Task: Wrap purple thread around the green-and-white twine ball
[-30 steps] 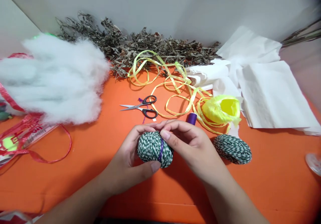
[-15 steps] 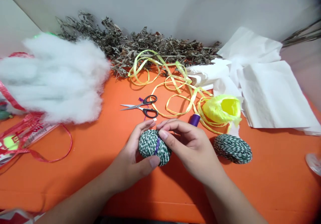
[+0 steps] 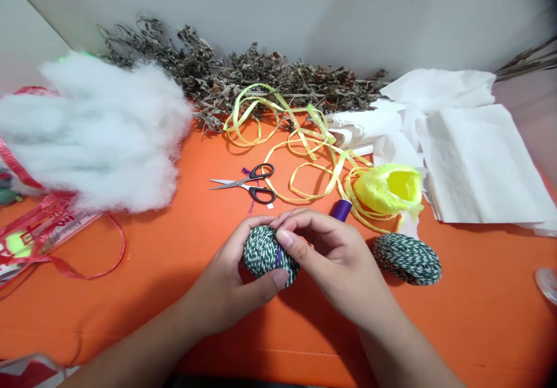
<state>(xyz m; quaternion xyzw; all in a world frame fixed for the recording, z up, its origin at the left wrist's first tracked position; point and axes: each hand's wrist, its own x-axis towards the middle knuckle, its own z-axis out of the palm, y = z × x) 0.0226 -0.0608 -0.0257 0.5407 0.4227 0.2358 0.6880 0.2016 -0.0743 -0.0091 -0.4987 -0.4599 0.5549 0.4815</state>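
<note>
A ball of green-and-white twisted yarn (image 3: 260, 251) rests in my left hand (image 3: 237, 272), whose fingers curl behind it while the thumb presses its front. A narrow band of purple thread (image 3: 278, 257) runs down the ball. My right hand (image 3: 324, 249) is pinched at the ball's top, thumb against forefinger, where the purple band ends; what lies between the fingertips is mostly hidden. Behind my right hand is a purple thread spool (image 3: 341, 209). A second green-and-white yarn ball (image 3: 408, 259) lies to its right. Black-handled scissors (image 3: 243, 184) lie spread beyond my hands, over some loose purple thread.
Yellow ribbon (image 3: 315, 167) trails in loops to its yellow roll (image 3: 387, 189). White stuffing (image 3: 104, 138) and red plastic ribbon (image 3: 93, 275) are at left. Dried plant stems (image 3: 261, 78) line the wall. White sheets (image 3: 487, 165) lie at right on the orange table (image 3: 183, 283).
Both hands and the ball appear slightly farther right, as does most of the scene. My right fingertips have dipped a little over the purple band, and my left fingers curl closer to the ball.
</note>
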